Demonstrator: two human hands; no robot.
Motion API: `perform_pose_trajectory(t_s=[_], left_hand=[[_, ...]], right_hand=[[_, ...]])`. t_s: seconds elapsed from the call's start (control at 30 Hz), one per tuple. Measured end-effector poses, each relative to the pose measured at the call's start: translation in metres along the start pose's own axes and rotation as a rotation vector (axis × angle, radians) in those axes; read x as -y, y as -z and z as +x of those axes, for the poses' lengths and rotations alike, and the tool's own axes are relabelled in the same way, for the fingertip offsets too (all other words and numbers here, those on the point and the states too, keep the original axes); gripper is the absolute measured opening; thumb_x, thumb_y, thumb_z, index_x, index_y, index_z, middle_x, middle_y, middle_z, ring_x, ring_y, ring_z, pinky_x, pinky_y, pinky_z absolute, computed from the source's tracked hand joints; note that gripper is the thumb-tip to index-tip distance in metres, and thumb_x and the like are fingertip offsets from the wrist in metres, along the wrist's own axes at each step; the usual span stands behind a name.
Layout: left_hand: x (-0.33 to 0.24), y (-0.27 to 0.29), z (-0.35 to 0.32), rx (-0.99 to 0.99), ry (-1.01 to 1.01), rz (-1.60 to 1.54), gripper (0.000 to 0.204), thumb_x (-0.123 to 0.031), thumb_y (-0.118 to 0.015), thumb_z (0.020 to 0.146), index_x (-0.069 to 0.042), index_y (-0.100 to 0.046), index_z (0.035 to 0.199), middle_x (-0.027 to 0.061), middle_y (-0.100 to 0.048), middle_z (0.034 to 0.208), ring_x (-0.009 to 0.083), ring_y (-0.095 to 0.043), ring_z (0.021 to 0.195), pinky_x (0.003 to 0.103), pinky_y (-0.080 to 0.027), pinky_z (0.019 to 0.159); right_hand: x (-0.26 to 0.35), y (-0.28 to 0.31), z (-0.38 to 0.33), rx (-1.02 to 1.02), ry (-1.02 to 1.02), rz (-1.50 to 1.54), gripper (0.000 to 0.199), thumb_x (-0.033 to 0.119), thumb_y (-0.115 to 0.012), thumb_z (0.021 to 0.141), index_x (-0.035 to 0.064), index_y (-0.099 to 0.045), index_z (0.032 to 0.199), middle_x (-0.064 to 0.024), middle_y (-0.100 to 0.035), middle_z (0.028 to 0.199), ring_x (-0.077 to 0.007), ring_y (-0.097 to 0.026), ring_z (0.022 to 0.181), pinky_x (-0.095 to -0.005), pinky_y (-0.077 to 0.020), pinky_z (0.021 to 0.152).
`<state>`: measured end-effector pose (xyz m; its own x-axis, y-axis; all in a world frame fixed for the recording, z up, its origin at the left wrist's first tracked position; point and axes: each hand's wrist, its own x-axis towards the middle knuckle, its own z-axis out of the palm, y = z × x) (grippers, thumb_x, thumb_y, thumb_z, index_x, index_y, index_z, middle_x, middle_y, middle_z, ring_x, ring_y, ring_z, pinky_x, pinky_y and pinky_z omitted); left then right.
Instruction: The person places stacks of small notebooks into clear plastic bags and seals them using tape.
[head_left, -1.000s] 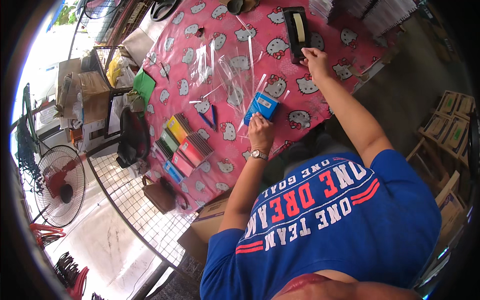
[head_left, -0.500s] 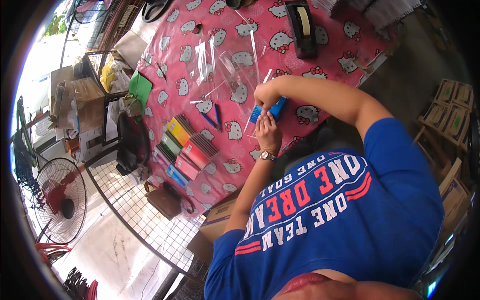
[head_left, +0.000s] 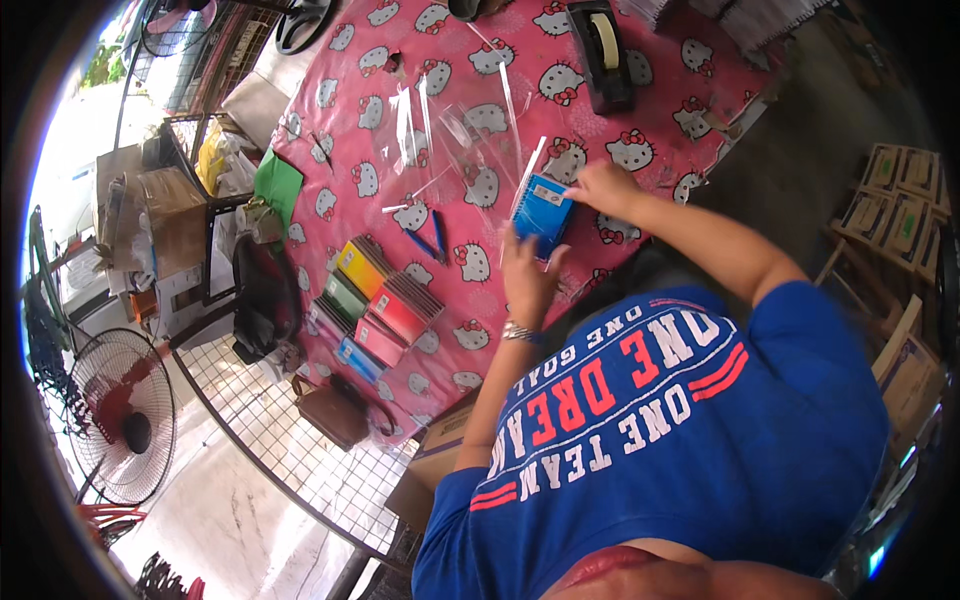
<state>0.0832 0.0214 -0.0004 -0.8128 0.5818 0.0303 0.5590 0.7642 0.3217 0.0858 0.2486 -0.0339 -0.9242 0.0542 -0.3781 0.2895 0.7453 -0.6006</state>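
Observation:
A blue spiral notebook point(head_left: 541, 212) lies tilted at the near edge of the table, its wire binding toward the left. My left hand point(head_left: 530, 282) grips its lower end, fingers by the binding and thumb on the near right side. At the upper right corner, my right hand point(head_left: 606, 190) pinches the notebook's edge between thumb and fingers. A thin white strip point(head_left: 533, 165) runs alongside the binding and past the notebook's top. Blue-handled pliers point(head_left: 427, 240) rest to the left of my hands.
Stacks of coloured notebooks point(head_left: 382, 300) stand left on the pink patterned tablecloth point(head_left: 345, 215). Clear plastic film point(head_left: 455, 130) lies beyond my hands. A black tape dispenser point(head_left: 603, 60) sits at the far side. Left are a brown bag point(head_left: 332, 410) and a fan point(head_left: 125, 420).
My right hand has moved right, off the binding, to the notebook's upper corner. My left hand has slid to its lower end, uncovering the blue cover.

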Motion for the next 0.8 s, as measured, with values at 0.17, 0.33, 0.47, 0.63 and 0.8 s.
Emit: perform_pose_trajectory(t_s=[0.17, 0.33, 0.47, 0.63, 0.8], left_hand=[[0.047, 0.007, 0.037, 0.352, 0.466, -0.791, 0.052, -0.043, -0.053, 0.092, 0.003, -0.057, 0.116, 0.0237, -0.061, 0.112, 0.0350, -0.058, 0.105, 0.036, -0.043, 0.092], [0.005, 0.061, 0.036, 0.549, 0.466, -0.893, 0.068, -0.054, -0.035, 0.095, 0.006, -0.055, 0.121, 0.0153, -0.063, 0.104, 0.0227, -0.060, 0.088, 0.032, -0.048, 0.080], [-0.015, 0.071, 0.041, 0.660, 0.615, -1.162, 0.086, -0.067, -0.023, 0.091, 0.005, -0.048, 0.129, 0.0147, -0.059, 0.107, 0.0220, -0.060, 0.082, 0.033, -0.050, 0.077], [0.010, 0.075, 0.055, 0.640, 0.547, -1.263, 0.079, -0.064, -0.027, 0.093, 0.004, -0.054, 0.124, 0.0132, -0.061, 0.107, 0.0182, -0.059, 0.083, 0.031, -0.051, 0.075], [0.017, 0.033, 0.065, 0.546, 0.406, -1.588, 0.048, -0.015, -0.049, 0.087, 0.002, -0.045, 0.132, 0.0115, -0.051, 0.129, 0.0217, -0.050, 0.117, 0.034, -0.035, 0.102]], right_hand=[[0.042, -0.057, -0.068, 0.256, -0.445, 1.393, 0.059, 0.050, -0.057, 0.088, 0.0021, -0.048, 0.120, -0.0155, -0.055, 0.121, -0.0327, -0.050, 0.117, -0.0510, -0.0384, 0.098], [0.043, 0.042, -0.104, 0.341, -0.316, 1.259, 0.072, 0.065, -0.041, 0.088, 0.0035, -0.053, 0.125, -0.0098, -0.060, 0.113, -0.0169, -0.054, 0.102, -0.0308, -0.0404, 0.086], [0.015, 0.063, -0.100, 0.316, -0.381, 1.242, 0.079, 0.066, -0.037, 0.089, -0.0034, -0.054, 0.123, -0.0096, -0.062, 0.105, -0.0155, -0.056, 0.089, -0.0283, -0.0443, 0.079], [-0.019, 0.075, -0.086, 0.270, -0.174, 1.297, 0.063, 0.049, -0.040, 0.096, -0.0036, -0.049, 0.128, -0.0098, -0.058, 0.103, -0.0169, -0.057, 0.090, -0.0279, -0.0480, 0.078], [-0.026, 0.065, -0.055, 0.187, 0.246, 0.760, 0.045, 0.019, -0.064, 0.088, 0.0103, -0.051, 0.130, -0.0073, -0.054, 0.107, -0.0139, -0.055, 0.093, -0.0272, -0.0469, 0.081]])
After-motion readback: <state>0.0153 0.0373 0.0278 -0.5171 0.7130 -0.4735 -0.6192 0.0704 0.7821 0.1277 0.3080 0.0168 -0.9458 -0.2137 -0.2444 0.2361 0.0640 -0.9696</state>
